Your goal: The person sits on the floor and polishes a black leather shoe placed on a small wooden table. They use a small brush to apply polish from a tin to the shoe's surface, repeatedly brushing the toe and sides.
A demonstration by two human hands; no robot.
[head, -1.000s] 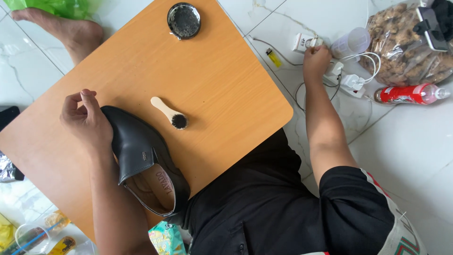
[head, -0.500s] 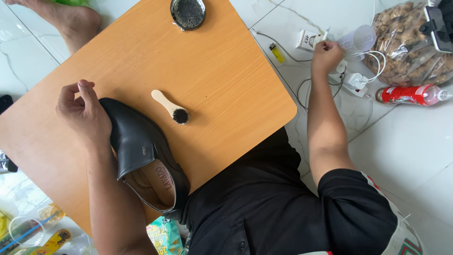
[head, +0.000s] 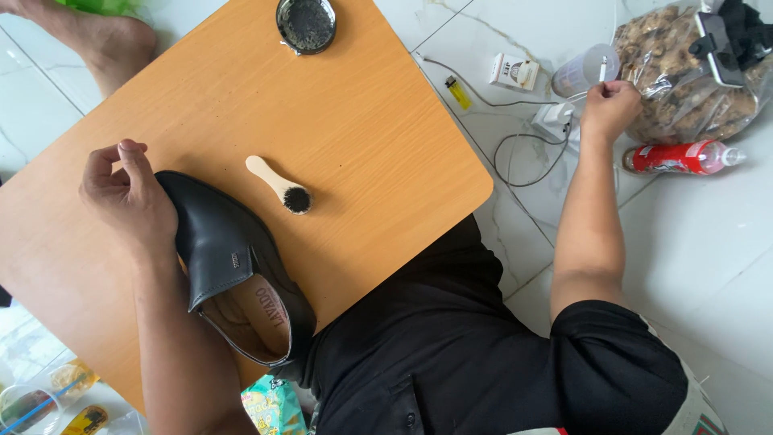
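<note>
At the far left edge, plastic cups and small packets (head: 48,399) on the floor are cut off by the frame and too blurred to tell apart. The left hand (head: 129,201) rests on the toe of a black leather shoe (head: 221,250), which lies on its side on the wooden table (head: 354,121) near the person's lap; the palm covers the toe, and the fingers are curled loosely with the thumb and forefinger nearly together above it, gripping nothing that shows. The shoe's heel end runs over the table's near edge against the dark clothing, and the forearm hides part of its side. Just beside the shoe, apart from it, lies a small wooden-handled brush (head: 278,185) with dark bristles. At the table's far edge sits a round open tin (head: 306,24) of dark polish, its top cut by the frame. A bare foot (head: 105,40) shows at the upper left, partly out of view. On the white tiled floor to the right lie a yellow lighter (head: 459,93), a small white box (head: 515,71), and a white plug block (head: 551,121) with tangled cords. The right hand (head: 610,109) is closed around a thin white stick-like thing (head: 602,68), too small to identify, beside a clear plastic cup (head: 584,72). Past it are a clear bag of brown pieces (head: 684,89), partly under a dark device, and a red bottle (head: 680,157) on its side.
</note>
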